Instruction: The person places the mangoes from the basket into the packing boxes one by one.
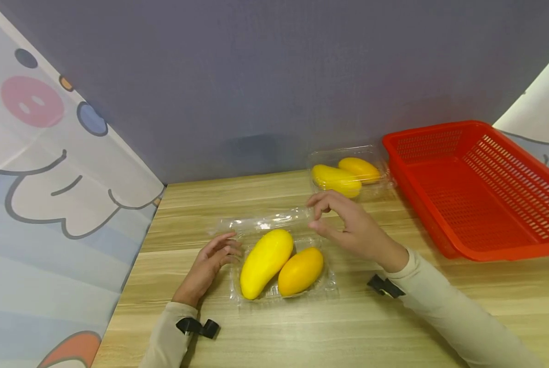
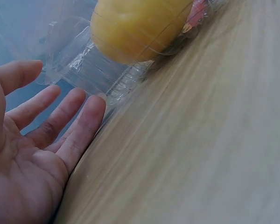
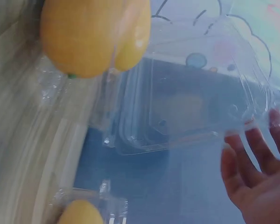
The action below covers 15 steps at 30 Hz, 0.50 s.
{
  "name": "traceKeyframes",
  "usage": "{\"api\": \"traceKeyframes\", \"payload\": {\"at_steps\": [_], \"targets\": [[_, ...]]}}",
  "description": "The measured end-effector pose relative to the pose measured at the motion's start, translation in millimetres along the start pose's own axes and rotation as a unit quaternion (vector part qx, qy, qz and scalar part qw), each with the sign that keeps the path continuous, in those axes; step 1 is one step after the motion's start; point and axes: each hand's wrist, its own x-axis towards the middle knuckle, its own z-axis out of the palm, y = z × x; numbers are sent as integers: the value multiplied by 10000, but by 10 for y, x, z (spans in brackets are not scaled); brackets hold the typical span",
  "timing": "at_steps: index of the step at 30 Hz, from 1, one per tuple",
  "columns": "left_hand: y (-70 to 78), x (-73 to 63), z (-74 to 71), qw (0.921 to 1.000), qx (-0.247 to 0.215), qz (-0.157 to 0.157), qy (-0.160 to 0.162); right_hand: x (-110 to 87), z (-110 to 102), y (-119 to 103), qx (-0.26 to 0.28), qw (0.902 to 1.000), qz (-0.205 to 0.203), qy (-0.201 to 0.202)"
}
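Note:
A clear plastic clamshell box (image 1: 329, 283) stands on the table with its lid (image 1: 274, 220) raised at the far side. Inside it lie a long yellow mango (image 1: 266, 263) and a shorter, more orange mango (image 1: 301, 272). My left hand (image 1: 213, 261) is at the box's left side, its fingers spread and fingertips right by the clear plastic in the left wrist view. At the lid's right end is my right hand (image 1: 345, 222), thumb and fingers apart. In the right wrist view, its fingertips (image 3: 275, 116) touch the edge of the upright lid.
A second clear box (image 1: 368, 149) with two yellow mangoes (image 1: 336, 180) sits at the back, against the grey wall (image 1: 256, 76). To the right stands a red plastic basket (image 1: 444, 245). A printed cartoon panel (image 1: 72, 168) borders the table's left side.

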Motion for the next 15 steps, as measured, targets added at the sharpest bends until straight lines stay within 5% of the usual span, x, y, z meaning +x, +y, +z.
{"api": "traceKeyframes", "payload": {"at_steps": [8, 15], "targets": [[8, 5, 0, 9991, -248, -229, 270, -50, 25, -158, -692, 9923, 5, -1028], [0, -5, -29, 9992, -47, -295, 262, -84, 120, -191, -1446, 9697, 239, -1955]]}}
